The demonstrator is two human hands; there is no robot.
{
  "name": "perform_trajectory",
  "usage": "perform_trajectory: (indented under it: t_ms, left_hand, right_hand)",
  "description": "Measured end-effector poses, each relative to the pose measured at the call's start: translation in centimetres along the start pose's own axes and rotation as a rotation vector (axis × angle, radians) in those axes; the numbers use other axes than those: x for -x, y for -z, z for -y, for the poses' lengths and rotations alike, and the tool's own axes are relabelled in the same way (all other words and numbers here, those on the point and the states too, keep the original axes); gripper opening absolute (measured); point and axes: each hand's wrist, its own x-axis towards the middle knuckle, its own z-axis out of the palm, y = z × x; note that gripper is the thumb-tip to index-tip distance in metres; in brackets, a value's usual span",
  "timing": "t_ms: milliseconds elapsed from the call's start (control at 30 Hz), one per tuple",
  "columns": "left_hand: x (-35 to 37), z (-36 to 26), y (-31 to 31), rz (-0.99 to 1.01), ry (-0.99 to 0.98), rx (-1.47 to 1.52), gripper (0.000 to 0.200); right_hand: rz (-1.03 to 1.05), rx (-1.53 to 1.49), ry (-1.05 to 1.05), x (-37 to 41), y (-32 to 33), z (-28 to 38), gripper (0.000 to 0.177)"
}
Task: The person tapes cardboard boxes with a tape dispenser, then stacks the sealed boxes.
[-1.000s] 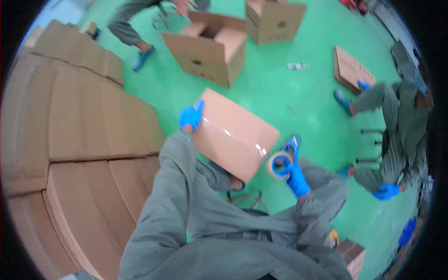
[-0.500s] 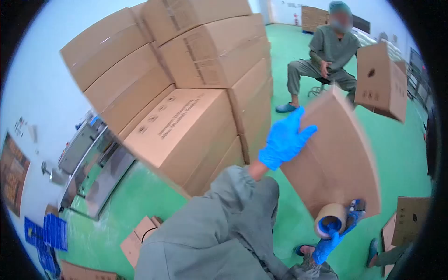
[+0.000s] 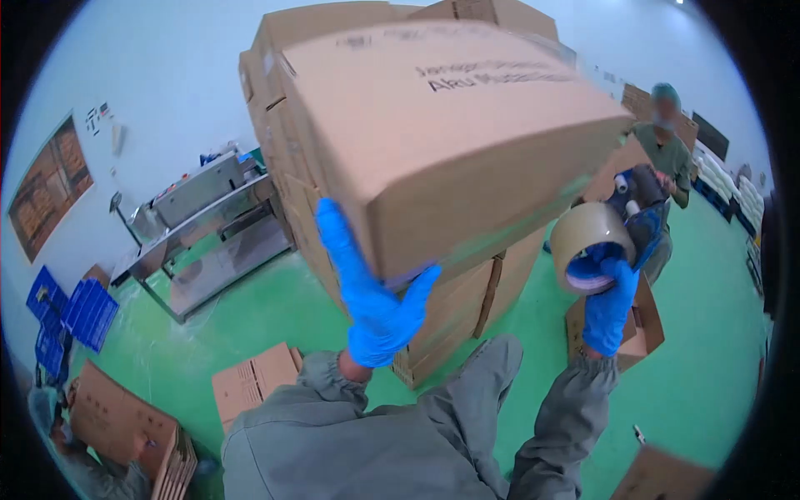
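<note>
A closed cardboard box [image 3: 467, 158] with dark print on top is tilted up before a stack of cartons. My left hand [image 3: 375, 304], in a blue glove, grips its near lower corner, thumb and fingers apart on either side of the edge. In my gloved right hand [image 3: 611, 304] is a tape dispenser [image 3: 637, 200] carrying a wide roll of clear brownish tape [image 3: 590, 246]. The dispenser is close to the right end of the box; whether it touches cannot be made out.
Stacked cartons [image 3: 296, 187] rise behind the held box. A metal table [image 3: 225, 262] stands left. Co-workers are at right [image 3: 679, 154] and lower left [image 3: 108, 471], the latter by flattened cartons [image 3: 117, 417]. An open carton [image 3: 646, 329] and flat cardboard [image 3: 254, 375] lie on the green floor.
The view has swung left. The box has gone up and over to the front of the stack with my left hand on it. My right hand has risen with the tape dispenser.
</note>
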Motion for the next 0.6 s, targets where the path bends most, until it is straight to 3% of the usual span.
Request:
perform_trajectory:
  t_ms: [67, 200, 367, 500, 567, 600]
  left_hand:
    - [-0.3, 0.8, -0.9, 0.098, -0.121, -0.307, 0.101]
    - [-2.3, 4.4, -3.3, 0.028, -0.078, -0.415, 0.094]
    - [-5.4, 12.3, -6.5, -0.026, -0.176, -0.459, 0.086]
    - [-5.2, 14.4, -5.5, -0.044, -0.092, -0.225, 0.078]
    - [-4.8, 11.1, -4.2, -0.163, -0.218, -0.384, 0.074]
    - [-4.1, 8.3, -5.4, -0.161, -0.062, 0.118, 0.068]
  right_hand:
    - [0.043, -0.019, -0.039, 1.8, -0.7, -0.6, 0.070]
    - [-0.017, 0.122, -0.162, 5.8, 4.1, -1.8, 0.074]
    - [-0.130, 0.308, -0.172, 9.0, 9.5, 0.4, 0.073]
    - [-0.316, 0.393, -0.163, 13.8, 17.2, 3.4, 0.064]
    - [-0.351, 0.419, -0.178, 16.7, 22.4, 5.1, 0.065]
    - [-0.454, 0.444, -0.170, 18.5, 25.0, 6.0, 0.065]
